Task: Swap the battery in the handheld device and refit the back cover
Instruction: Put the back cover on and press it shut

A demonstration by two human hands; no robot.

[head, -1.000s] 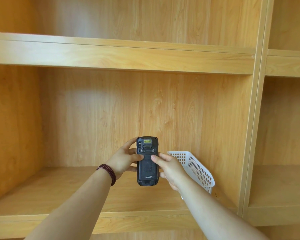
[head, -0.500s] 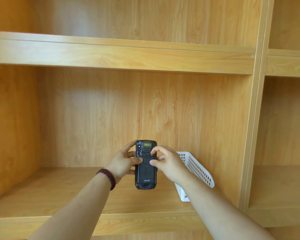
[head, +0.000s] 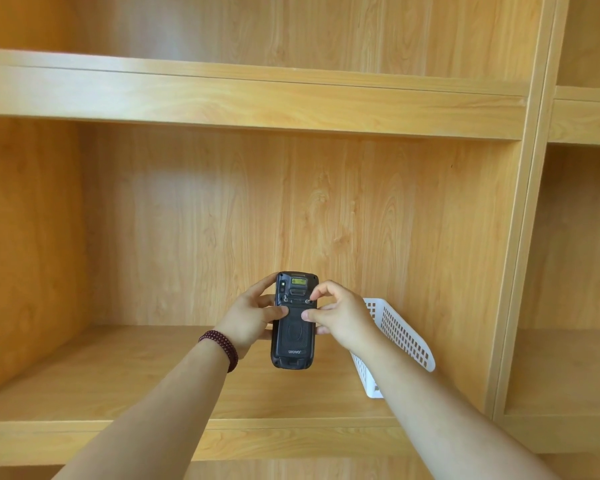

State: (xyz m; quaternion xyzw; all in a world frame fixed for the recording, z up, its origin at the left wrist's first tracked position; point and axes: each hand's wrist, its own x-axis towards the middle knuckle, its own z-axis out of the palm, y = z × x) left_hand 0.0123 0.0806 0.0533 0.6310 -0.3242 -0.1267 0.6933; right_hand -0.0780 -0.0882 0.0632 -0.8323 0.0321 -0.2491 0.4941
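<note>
While the left hand (head: 248, 318) is clamping the rigid, probably smooth handheld device (head: 294, 320) by its edges above the shelf (head: 118, 372), the right hand (head: 340, 315) is pinching at the back cover (head: 294, 336) latch beneath its fingertips (head: 313, 295).

Handheld device held upright, back facing the camera, before a wooden shelf

The left hand (head: 248, 318) grips the handheld device (head: 294, 320) from its left edge, thumb on the back cover (head: 294, 336); the right hand (head: 340, 315) pinches near its upper right latch. A white basket (head: 400, 336) sits tilted on the shelf (head: 118, 382) behind the right forearm.
</note>
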